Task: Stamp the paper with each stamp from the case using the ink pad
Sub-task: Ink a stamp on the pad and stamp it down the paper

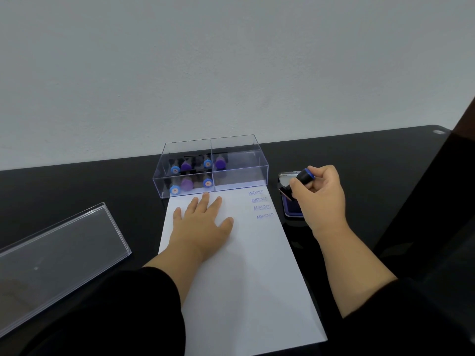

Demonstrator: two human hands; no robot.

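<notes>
Head view is showing a black counter point(77, 191) running along a pale wall, with a white sheet of paper point(246, 278) lying lengthwise in the middle. The left hand point(203, 224) is resting flat on the paper's far half, its fingers straight and spread, gripping nothing. At about 1 o'clock from that hand, four blue imprints point(261, 204) are sitting in a column near the paper's right edge; each is reading "AMENDED", though the lowest one is looking fainter.

The right hand point(320, 199) is curling its fingers around a stamp point(300, 179) with a black handle and a blue cap, holding it tilted over the ink pad point(293, 209). The ink pad is lying just beside the paper's right edge, its dark blue surface partly hidden by the hand; whether the stamp face is touching the pad cannot be told.

At 12 o'clock from the paper, touching its far edge, a clear case point(210, 168) with dividers is standing open. Its left compartments are holding stamps with blue and purple caps point(186, 185); any markings on the caps are too small to read. At 9 o'clock, well apart from the paper, the clear lid point(59, 258) is lying on the counter.
</notes>
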